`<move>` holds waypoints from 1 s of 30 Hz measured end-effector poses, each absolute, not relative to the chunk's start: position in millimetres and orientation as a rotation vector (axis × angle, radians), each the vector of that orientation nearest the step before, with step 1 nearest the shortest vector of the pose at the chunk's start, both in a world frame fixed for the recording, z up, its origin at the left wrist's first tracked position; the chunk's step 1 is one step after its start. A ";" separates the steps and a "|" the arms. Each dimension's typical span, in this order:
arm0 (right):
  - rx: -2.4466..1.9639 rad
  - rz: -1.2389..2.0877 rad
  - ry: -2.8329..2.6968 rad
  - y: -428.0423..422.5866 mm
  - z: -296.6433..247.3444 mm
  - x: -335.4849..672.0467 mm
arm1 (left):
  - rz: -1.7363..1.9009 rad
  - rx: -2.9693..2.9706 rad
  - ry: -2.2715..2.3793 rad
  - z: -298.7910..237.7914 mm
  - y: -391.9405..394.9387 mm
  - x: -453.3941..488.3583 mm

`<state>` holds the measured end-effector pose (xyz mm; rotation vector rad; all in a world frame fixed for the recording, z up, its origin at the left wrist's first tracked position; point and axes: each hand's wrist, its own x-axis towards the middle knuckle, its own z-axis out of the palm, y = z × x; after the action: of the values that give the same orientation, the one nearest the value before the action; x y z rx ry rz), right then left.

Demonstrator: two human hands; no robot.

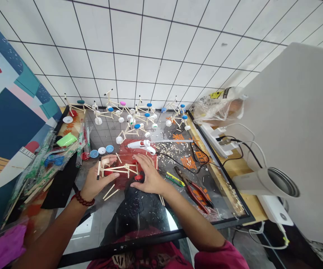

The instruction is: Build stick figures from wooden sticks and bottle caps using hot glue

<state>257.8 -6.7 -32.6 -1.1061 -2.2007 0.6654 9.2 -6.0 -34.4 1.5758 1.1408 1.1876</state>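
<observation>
A small tricycle model [126, 168] of pale wooden sticks with red bottle-cap wheels lies across both hands, low over the red mat [147, 160]. My left hand [94, 182] grips its left end, near the black-tipped handlebar stick [98, 169], thumb along the lower side. At the right end, my right hand [152, 178] curls its fingers and thumb around the rear wheels; a red cap [138, 178] shows by the thumb. Just beyond the hands rests a white glue gun [141, 145]. Loose sticks [111, 192] lie below the left hand.
Several similar tricycles [137, 127] stand along the back of the glass table. Blue caps [109, 148] lie near the left hand. Pliers [197, 192] and a cutter knife [175, 178] are on the right, with wood scraps [167, 153] and a cable. Packaged sticks [43, 164] pile up at left.
</observation>
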 end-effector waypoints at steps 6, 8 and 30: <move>-1.196 0.697 -2.236 -7.8 -37.0 261.5 | 1.116 1.548 1.278 -40.4 -5.7 5.1; -1.217 0.711 -2.240 -8.1 -38.9 261.7 | 1.169 1.518 1.248 -39.6 -5.7 6.6; -1.216 0.862 -2.180 -8.2 -35.4 263.7 | 1.026 1.575 1.236 -34.3 -4.7 9.8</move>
<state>263.7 -8.2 -35.4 -1.2161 -2.1801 0.8622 9.8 -4.7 -34.3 1.5749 1.2360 1.0256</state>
